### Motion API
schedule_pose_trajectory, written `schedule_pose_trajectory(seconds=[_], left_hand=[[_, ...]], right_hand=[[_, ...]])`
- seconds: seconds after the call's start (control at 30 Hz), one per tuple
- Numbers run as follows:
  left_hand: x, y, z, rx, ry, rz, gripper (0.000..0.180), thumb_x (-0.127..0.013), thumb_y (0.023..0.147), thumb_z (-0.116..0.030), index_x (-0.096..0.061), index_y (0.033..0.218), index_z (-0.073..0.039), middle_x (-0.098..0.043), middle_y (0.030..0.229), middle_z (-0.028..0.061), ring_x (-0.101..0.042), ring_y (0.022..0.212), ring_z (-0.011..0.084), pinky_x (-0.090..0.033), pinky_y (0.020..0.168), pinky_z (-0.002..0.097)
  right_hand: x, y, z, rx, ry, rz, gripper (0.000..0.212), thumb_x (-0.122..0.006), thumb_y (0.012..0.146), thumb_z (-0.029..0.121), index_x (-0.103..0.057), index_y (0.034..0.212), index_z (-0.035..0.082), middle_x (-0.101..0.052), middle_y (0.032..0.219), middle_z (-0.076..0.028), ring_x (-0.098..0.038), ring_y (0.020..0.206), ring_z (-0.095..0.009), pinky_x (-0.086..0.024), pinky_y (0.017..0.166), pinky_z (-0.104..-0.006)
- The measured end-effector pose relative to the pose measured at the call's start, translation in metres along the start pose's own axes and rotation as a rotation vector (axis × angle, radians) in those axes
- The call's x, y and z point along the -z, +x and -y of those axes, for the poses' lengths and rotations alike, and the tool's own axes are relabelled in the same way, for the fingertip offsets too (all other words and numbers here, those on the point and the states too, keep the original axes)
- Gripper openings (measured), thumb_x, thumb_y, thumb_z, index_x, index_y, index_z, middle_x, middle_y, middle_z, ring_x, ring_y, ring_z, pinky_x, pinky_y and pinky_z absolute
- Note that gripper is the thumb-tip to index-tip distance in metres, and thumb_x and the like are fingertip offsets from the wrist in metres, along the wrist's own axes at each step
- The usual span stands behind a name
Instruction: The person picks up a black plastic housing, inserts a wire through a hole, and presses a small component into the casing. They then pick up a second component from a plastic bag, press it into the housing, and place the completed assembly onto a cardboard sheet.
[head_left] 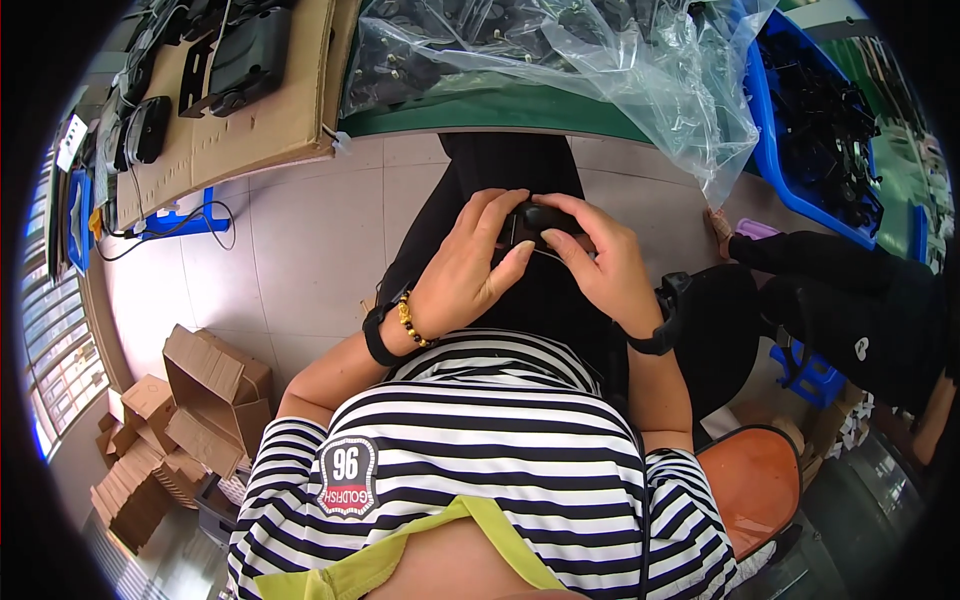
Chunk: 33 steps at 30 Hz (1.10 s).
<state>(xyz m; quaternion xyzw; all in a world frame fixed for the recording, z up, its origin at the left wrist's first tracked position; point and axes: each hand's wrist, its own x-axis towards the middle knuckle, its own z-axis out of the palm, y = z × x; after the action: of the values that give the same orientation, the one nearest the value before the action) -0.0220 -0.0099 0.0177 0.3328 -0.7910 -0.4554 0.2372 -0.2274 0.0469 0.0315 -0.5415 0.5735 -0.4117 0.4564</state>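
Observation:
A small, rounded black plastic part (537, 222) is held over my lap, between both hands. My left hand (468, 258) closes on its left side, fingers along the far edge and thumb toward the near side. From the right, my right hand (604, 262) grips it with the index finger over the top and the thumb against its near face. Much of the part is covered by my fingers, and against my black trousers its exact kind cannot be made out.
Ahead, a green table (480, 117) bears clear plastic bags (640, 60) over black parts. A blue bin (765, 130) of black parts stands at right, beside a seated person in black (850, 295). Cardboard (245, 130) with black devices juts out at left; cartons (205, 375) lie below.

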Motion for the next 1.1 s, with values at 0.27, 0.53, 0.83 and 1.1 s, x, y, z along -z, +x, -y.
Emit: schedule_pose_trajectory(seconds=[0.27, 0.53, 0.83, 1.1], left_hand=[[0.001, -0.001, -0.001, 0.011, -0.035, 0.010, 0.056, -0.063, 0.102, -0.026, -0.044, 0.147, 0.001, -0.050, 0.139, 0.0243, -0.059, 0.117, 0.0405, -0.059, 0.090, 0.0397], [0.002, -0.002, -0.002, 0.032, -0.035, 0.022, 0.056, -0.063, 0.102, -0.027, -0.044, 0.147, 0.001, -0.050, 0.138, 0.0247, -0.059, 0.118, 0.0412, -0.056, 0.095, 0.0422], [-0.001, -0.004, -0.004, 0.039, -0.022, 0.019, 0.057, -0.064, 0.100, -0.028, -0.045, 0.147, 0.000, -0.050, 0.139, 0.0254, -0.055, 0.123, 0.0446, -0.049, 0.105, 0.0462], [0.001, -0.006, -0.003, 0.033, -0.005, 0.028, 0.058, -0.064, 0.101, -0.029, -0.044, 0.148, 0.000, -0.049, 0.140, 0.0261, -0.054, 0.126, 0.0446, -0.048, 0.106, 0.0459]], right_hand=[[0.003, 0.000, 0.001, -0.016, 0.011, 0.043, 0.035, -0.067, 0.101, 0.007, -0.062, 0.134, -0.001, -0.072, 0.125, -0.013, -0.072, 0.102, -0.017, -0.059, 0.084, -0.0282], [0.002, 0.003, 0.004, -0.026, -0.078, 0.017, 0.036, -0.068, 0.100, 0.008, -0.063, 0.135, 0.000, -0.073, 0.123, -0.013, -0.072, 0.101, -0.017, -0.059, 0.082, -0.0279], [0.001, -0.001, 0.002, -0.020, -0.074, 0.004, 0.035, -0.068, 0.100, 0.008, -0.064, 0.133, 0.000, -0.073, 0.123, -0.014, -0.072, 0.102, -0.018, -0.059, 0.083, -0.0284], [0.005, -0.002, 0.000, -0.015, -0.048, 0.040, 0.036, -0.070, 0.099, 0.009, -0.064, 0.133, 0.000, -0.072, 0.124, -0.014, -0.072, 0.105, -0.020, -0.059, 0.086, -0.0300]])
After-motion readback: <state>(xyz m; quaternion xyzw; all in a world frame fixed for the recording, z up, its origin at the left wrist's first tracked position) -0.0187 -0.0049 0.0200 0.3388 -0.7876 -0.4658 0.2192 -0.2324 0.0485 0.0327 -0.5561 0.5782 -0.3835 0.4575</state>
